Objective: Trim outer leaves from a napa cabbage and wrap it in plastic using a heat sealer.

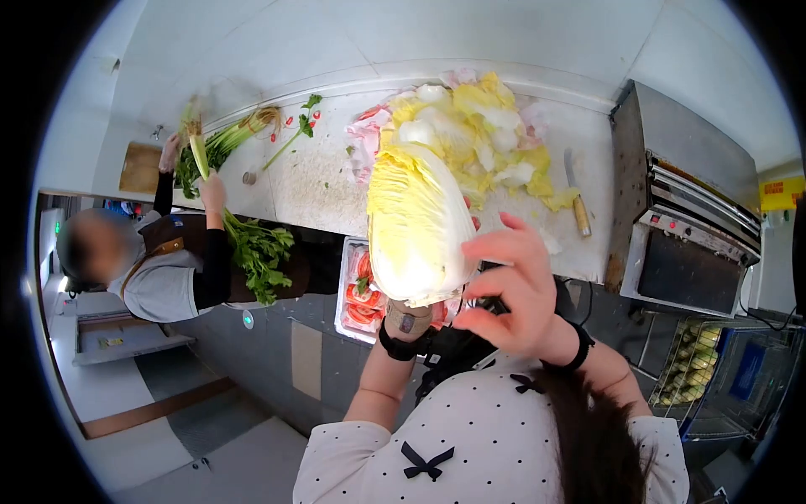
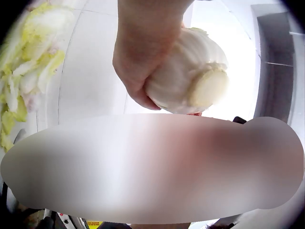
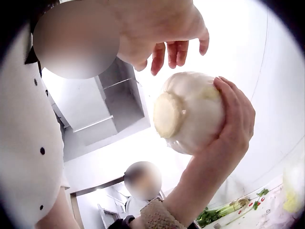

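A whole napa cabbage (image 1: 416,223), yellow-leaved at the top and pale at the base, is held up in front of the body. My left hand (image 3: 238,119) grips it from the side, fingers curved around its leaves; in the head view the cabbage hides most of that hand. Its cut white stem end (image 3: 167,114) faces the right wrist camera. Beside the cabbage's right side hovers my right hand (image 1: 514,290), fingers spread and loosely bent, holding nothing. In the right wrist view its fingers (image 3: 181,52) hang apart from the cabbage.
Loose cabbage leaves (image 1: 495,126) heap at the counter's back, with a wooden-handled knife (image 1: 581,214) to their right. A metal oven (image 1: 688,202) stands far right. On the left another person (image 1: 168,260) handles celery (image 1: 252,244). A white crate (image 1: 342,311) of packed red food sits below the counter.
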Demonstrator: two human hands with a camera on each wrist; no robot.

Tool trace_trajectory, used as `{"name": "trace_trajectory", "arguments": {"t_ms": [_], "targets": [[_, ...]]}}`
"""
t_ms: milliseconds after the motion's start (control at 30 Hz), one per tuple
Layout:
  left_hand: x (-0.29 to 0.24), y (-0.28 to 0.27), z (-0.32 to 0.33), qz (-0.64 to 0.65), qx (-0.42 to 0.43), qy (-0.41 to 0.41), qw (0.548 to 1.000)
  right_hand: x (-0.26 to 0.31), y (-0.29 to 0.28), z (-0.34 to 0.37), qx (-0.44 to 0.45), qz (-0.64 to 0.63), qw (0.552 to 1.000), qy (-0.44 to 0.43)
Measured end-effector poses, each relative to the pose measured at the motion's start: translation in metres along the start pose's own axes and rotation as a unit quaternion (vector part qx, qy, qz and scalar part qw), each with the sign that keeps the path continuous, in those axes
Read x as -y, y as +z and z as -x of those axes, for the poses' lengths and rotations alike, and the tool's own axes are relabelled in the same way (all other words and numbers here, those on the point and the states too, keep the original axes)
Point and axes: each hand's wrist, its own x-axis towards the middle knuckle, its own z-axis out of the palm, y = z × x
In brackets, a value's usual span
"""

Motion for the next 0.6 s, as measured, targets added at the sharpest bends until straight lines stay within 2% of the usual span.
{"name": "trace_trajectory", "arguments": {"t_ms": [33,133,167,267,367,500,600], "targets": [[0.001,0.0,0.0,-0.014,-0.02,0.003,1.0,-0.004,0.002,-0.001,-0.032,0.006,0.999,0.007],[0.003,-0.002,-0.002,-0.022,-0.034,0.023,0.999,0.003,-0.001,-0.006,-0.032,-0.01,0.994,0.105],[0.002,-0.003,-0.002,-0.015,-0.036,0.031,0.999,0.004,-0.004,-0.012,-0.015,0.025,0.996,0.084],[0.0,-0.01,-0.005,0.029,-0.028,0.061,0.997,0.007,-0.006,-0.018,-0.002,0.07,0.993,0.096],[-0.007,-0.017,-0.009,0.095,0.001,0.101,0.99,0.001,-0.002,-0.021,-0.032,0.133,0.99,0.031],[-0.016,-0.025,-0.017,0.196,0.076,0.142,0.967,0.0,0.001,-0.022,-0.026,0.144,0.989,0.019],[-0.018,-0.02,-0.017,0.299,0.081,0.129,0.942,-0.002,0.002,-0.022,-0.029,0.137,0.99,0.019]]}}
